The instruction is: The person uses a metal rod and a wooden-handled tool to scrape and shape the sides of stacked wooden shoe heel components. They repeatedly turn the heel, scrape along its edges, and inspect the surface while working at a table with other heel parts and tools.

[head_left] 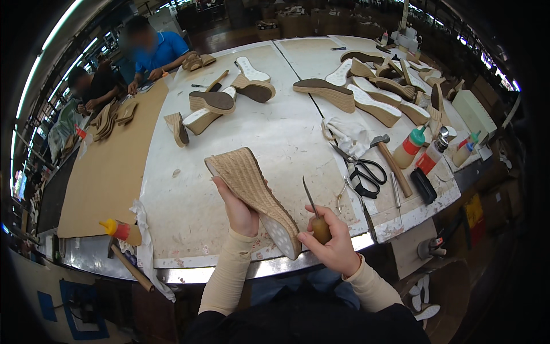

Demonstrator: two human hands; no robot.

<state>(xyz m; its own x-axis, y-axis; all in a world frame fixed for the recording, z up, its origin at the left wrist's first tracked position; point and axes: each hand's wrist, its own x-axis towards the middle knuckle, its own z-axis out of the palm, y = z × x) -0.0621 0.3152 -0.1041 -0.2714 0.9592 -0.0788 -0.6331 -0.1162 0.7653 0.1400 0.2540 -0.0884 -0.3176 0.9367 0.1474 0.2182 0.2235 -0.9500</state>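
Note:
My left hand (238, 211) grips a wedge shoe sole (246, 178) wrapped in woven tan rope, its thick heel pointing up and away and its thin toe toward me. A pale insole with round spots shows along its lower left side. In my right hand (334, 243) is an awl-like tool (320, 226) with a rounded wooden handle and a thin, slightly curved metal blade pointing up. My right fingertips and the handle are close to the sole's toe end; whether they touch it I cannot tell. Beige sleeves cover both forearms.
More wedge soles (212, 102) lie across the white table (252, 132), heaped at far right. Scissors (366, 171), a hammer (395, 166), a white cloth (348, 135) and glue bottles (410, 149) stand or lie on the right. A yellow-capped bottle (123, 230) and another hammer (132, 266) are at left. Two people work far left.

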